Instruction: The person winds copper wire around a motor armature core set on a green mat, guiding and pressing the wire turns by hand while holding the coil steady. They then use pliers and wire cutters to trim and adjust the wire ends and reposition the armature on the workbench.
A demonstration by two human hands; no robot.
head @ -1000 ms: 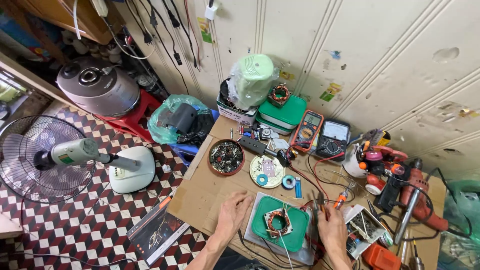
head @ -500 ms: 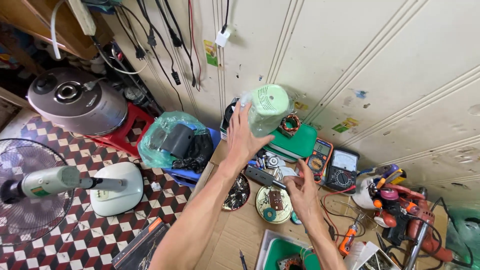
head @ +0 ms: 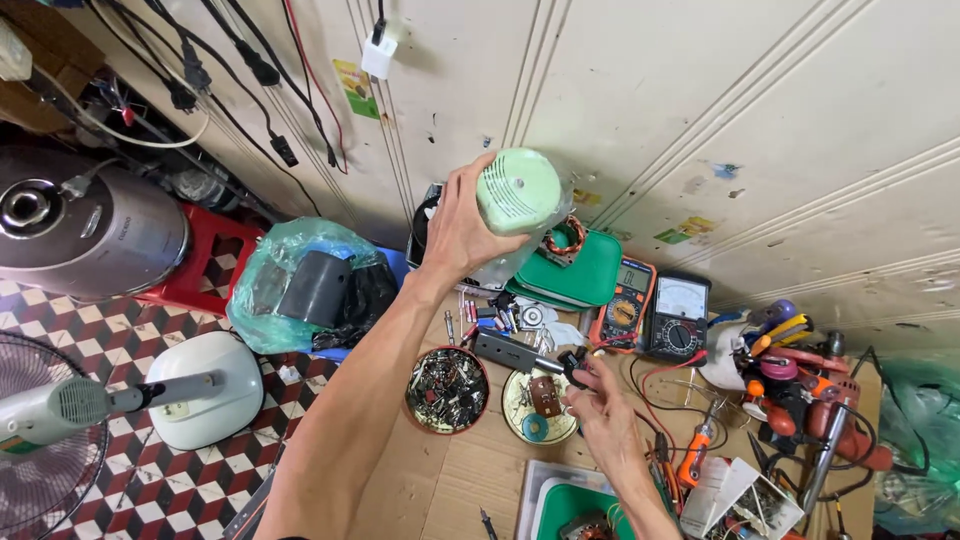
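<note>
My left hand [head: 462,228] is raised toward the wall, fingers closed around a pale green cylindrical housing [head: 518,192] wrapped in clear plastic, held above the cardboard-covered bench [head: 480,470]. My right hand [head: 603,408] sits low over the bench, fingertips pinched on a small black part [head: 574,364], beside a round tin of scrap parts [head: 447,389].
</note>
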